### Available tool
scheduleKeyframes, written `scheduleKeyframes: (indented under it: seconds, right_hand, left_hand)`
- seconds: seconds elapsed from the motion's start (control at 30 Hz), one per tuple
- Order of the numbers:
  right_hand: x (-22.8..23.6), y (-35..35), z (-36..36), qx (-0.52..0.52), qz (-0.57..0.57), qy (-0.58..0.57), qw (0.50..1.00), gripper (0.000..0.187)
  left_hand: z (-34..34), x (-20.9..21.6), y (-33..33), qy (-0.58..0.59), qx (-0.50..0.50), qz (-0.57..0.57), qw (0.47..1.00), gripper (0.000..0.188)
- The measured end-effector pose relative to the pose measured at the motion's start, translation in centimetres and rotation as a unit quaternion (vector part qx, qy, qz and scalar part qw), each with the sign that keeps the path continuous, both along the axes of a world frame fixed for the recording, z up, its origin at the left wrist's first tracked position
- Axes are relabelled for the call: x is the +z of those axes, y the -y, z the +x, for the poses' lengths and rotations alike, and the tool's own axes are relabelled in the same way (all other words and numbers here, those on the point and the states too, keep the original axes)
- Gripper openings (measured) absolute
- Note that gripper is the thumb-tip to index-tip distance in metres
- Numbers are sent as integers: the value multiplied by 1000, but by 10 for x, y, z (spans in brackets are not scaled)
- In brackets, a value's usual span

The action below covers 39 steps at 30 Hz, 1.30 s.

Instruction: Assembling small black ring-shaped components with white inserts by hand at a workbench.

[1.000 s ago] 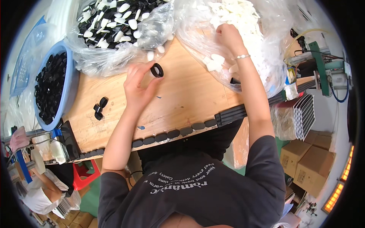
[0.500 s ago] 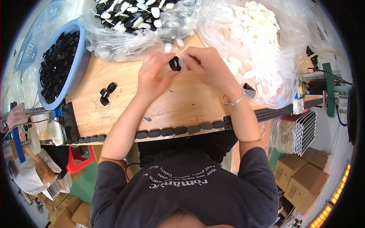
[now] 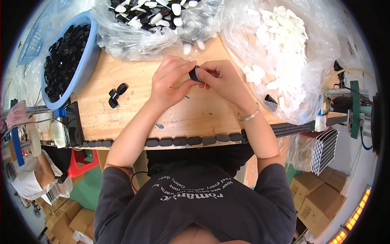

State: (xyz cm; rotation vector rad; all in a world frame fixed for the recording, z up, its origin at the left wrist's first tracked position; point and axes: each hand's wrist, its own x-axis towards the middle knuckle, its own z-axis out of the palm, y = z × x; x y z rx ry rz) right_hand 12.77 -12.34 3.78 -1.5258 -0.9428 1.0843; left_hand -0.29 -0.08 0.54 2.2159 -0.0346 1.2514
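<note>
Above the middle of the table, my left hand (image 3: 172, 81) pinches a small black oval ring-shaped piece (image 3: 193, 74) between thumb and fingers. My right hand (image 3: 223, 81) is closed against its right side, the thumb pressed to the open face. Whether a white insert sits inside the piece is hidden by that thumb. To the left, a few similar black pieces (image 3: 113, 94) lie on the wood. Beyond my right hand, white flat pieces (image 3: 280, 36) are heaped on clear plastic, and a black piece (image 3: 270, 99) rests by its near edge.
A blue basin (image 3: 95, 40) of black pieces stands at the left. Mixed black and white pieces (image 3: 158, 16) fill a clear plastic bag (image 3: 138, 44) at the back. Dark oval pads (image 3: 178, 141) line the table's front edge. At far left, another person's arm (image 3: 44, 168) shows.
My right hand has closed in on the black piece; the pale piece seen at its fingertips before is now hidden. The whole view has shifted slightly.
</note>
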Motion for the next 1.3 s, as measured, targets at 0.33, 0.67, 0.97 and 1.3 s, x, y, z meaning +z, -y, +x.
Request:
scheduleKeyframes:
  seconds: [0.33, 0.67, 0.97, 1.3]
  right_hand:
    - [-21, -1, -8, -24, 21, 44, 999, 15]
    - [-9, -2, 6, -96, 79, -36, 992, 21]
    - [17, 6, 37, 106, -117, 80, 984, 15]
    - [112, -77, 30, -157, 184, 297, 924, 25]
  left_hand:
    - [-6, 0, -1, -27, -12, 2, 1000, 47]
    - [2, 7, 3, -85, 32, -145, 985, 48]
    - [-27, 9, -22, -117, -15, -375, 920, 19]
    - [-61, 19, -41, -73, 187, -164, 966, 21]
